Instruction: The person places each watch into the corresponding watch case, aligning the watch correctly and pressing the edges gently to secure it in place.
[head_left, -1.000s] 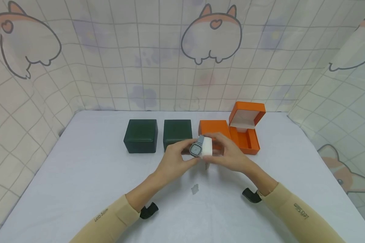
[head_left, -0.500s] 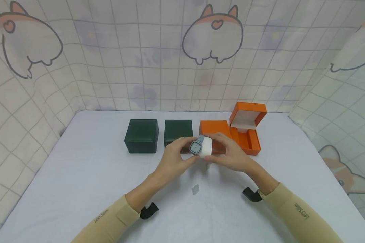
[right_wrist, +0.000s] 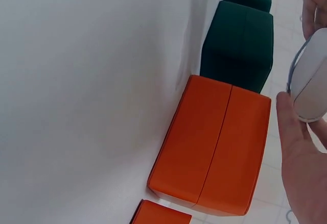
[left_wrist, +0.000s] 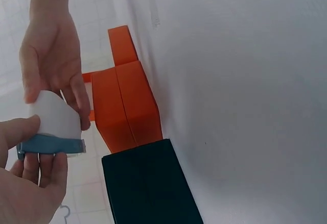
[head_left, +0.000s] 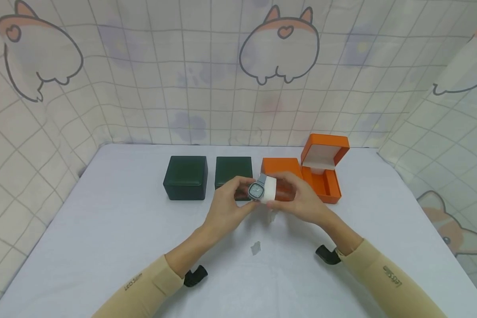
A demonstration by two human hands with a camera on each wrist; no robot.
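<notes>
In the head view, my left hand [head_left: 228, 205] grips a wristwatch [head_left: 256, 191] with a square, rounded face and a grey-blue strap. The strap [left_wrist: 53, 144] loops round one end of a white watch cushion [head_left: 270, 190], as the left wrist view shows. My right hand [head_left: 302, 201] holds the cushion's other end between thumb and fingers. Both hands are raised above the table, in front of a lidded orange box [head_left: 280, 165]. The cushion [right_wrist: 311, 76] appears partly cut off at the edge of the right wrist view.
An open orange box [head_left: 323, 181] stands at the right, its lid tipped back. Two dark green boxes [head_left: 185, 176] [head_left: 233, 170] with lids down stand to the left. A small grey patch [head_left: 255, 248] lies on the white table [head_left: 115, 238]. Patterned cloth [head_left: 214, 101] hangs behind.
The watch and cushion have risen slightly and tilted a little, still held between both hands. The boxes stay where they were.
</notes>
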